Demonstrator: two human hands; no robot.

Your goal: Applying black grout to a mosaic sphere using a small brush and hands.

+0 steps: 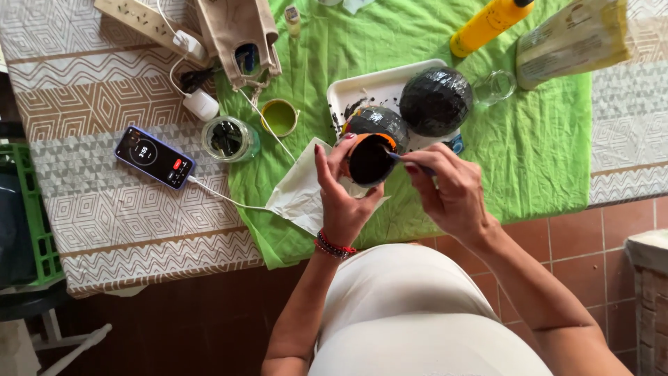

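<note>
My left hand (339, 191) grips a small round pot (371, 157), orange at the rim and painted black, held up over the green cloth (536, 139). My right hand (449, 188) pinches a thin brush (398, 157) whose tip touches the pot's black face. Just behind the pot, a white tray (362, 87) carries two black painted rounded pieces, a smaller one (379, 120) and a larger one (436, 100). A white sheet of paper (300, 191) lies on the cloth under my left hand.
A glass jar of dark liquid (230, 138) and its green lid (280, 117) sit left of the tray. A phone (154, 157) on a cable lies on the patterned tablecloth. A yellow bottle (487, 24), a plastic bag (574, 40), a clear glass (495, 86) and a power strip (139, 19) lie at the far side.
</note>
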